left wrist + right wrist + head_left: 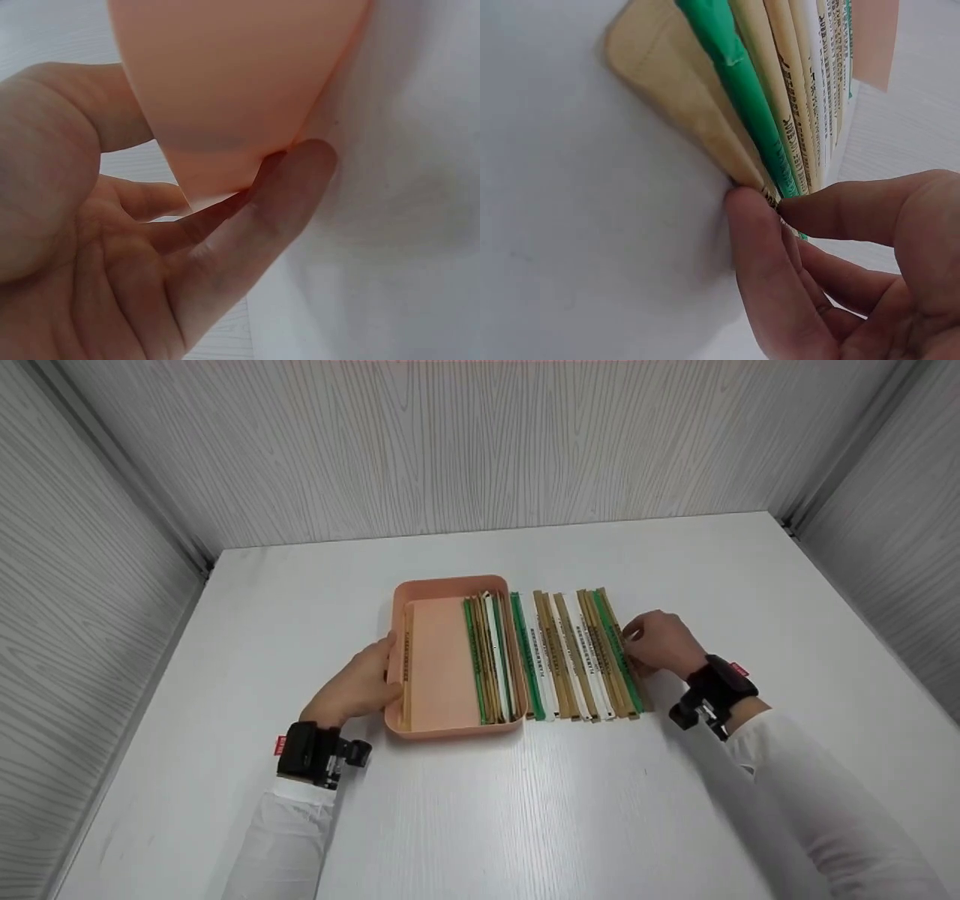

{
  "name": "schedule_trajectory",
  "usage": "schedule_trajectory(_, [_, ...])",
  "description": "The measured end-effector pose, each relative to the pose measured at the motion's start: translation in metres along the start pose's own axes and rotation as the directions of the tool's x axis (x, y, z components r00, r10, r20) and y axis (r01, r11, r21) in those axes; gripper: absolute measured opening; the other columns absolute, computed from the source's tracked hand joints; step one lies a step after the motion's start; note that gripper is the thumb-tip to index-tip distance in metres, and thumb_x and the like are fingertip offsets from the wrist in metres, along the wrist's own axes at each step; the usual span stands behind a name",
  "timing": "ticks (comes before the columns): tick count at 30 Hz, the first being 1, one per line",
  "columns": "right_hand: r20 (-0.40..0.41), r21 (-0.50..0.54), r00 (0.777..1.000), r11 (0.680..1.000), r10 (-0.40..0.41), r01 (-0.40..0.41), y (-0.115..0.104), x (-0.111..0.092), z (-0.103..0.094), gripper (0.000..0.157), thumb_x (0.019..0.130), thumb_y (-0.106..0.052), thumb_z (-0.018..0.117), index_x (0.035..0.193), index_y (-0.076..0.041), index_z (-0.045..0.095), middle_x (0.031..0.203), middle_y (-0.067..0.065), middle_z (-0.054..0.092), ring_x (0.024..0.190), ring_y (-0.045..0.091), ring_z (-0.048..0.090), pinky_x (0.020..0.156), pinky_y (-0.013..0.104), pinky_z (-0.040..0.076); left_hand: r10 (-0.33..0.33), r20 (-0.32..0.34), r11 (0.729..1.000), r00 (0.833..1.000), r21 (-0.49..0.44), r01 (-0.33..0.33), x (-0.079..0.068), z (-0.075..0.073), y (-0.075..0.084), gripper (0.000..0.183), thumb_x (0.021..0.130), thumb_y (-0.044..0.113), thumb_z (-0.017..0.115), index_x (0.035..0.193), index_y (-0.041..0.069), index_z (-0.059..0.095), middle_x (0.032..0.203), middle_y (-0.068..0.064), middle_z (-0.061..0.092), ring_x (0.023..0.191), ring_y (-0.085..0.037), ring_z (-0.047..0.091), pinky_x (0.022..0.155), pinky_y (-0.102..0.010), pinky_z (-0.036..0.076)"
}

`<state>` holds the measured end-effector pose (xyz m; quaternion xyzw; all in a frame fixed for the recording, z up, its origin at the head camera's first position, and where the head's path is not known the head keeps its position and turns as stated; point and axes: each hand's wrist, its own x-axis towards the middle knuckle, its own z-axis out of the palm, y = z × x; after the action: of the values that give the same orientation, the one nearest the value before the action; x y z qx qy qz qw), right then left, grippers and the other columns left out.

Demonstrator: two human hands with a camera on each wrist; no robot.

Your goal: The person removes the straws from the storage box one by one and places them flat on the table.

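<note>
My left hand point(360, 679) grips the left wall of a shallow peach-pink tray point(442, 660). In the left wrist view its fingers point(296, 180) reach under the tray's edge. My right hand point(664, 645) is at the right end of a row of slim paper-wrapped straws. Between thumb and forefinger it pinches the outermost brown paper-wrapped straw point(705, 139), beside a green one point(742, 90). Inside the tray, one brown straw point(407, 667) lies along the left wall. Several green, brown and white straws point(491, 660) lie together against its right side.
The row of straws point(574, 660) lies side by side on the white table point(480, 810), close against the tray's right wall. Grey wood-grain panels point(480, 450) stand at the back and both sides.
</note>
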<state>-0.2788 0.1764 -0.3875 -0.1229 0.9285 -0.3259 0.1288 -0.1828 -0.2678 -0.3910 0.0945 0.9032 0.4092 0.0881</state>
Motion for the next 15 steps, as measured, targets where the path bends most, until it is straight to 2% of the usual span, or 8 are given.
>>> schedule_trajectory(5, [-0.014, -0.046, 1.0, 0.999, -0.024, 0.024, -0.0012, 0.0, 0.0012, 0.04, 0.093, -0.006, 0.057, 0.125, 0.016, 0.064, 0.107, 0.03, 0.072, 0.065, 0.017, 0.07, 0.059, 0.027, 0.056, 0.009, 0.0, 1.0, 1.0, -0.006, -0.009, 0.0004, 0.0001, -0.0014, 0.088, 0.087, -0.006, 0.06, 0.164, -0.004, 0.018, 0.141, -0.023, 0.058, 0.115, -0.028, 0.064, 0.094, -0.036, 0.053])
schedule_trajectory(15, [-0.007, -0.003, 1.0, 1.0, 0.013, -0.013, -0.0005, 0.0003, 0.0019, 0.042, 0.092, -0.005, 0.056, 0.128, 0.016, 0.063, 0.109, 0.03, 0.071, 0.064, 0.015, 0.07, 0.06, 0.031, 0.059, -0.001, -0.001, 1.0, 1.0, 0.005, 0.001, -0.0003, 0.0001, -0.0006, 0.09, 0.087, -0.005, 0.061, 0.164, -0.004, 0.013, 0.143, -0.024, 0.056, 0.118, -0.029, 0.063, 0.095, -0.037, 0.052])
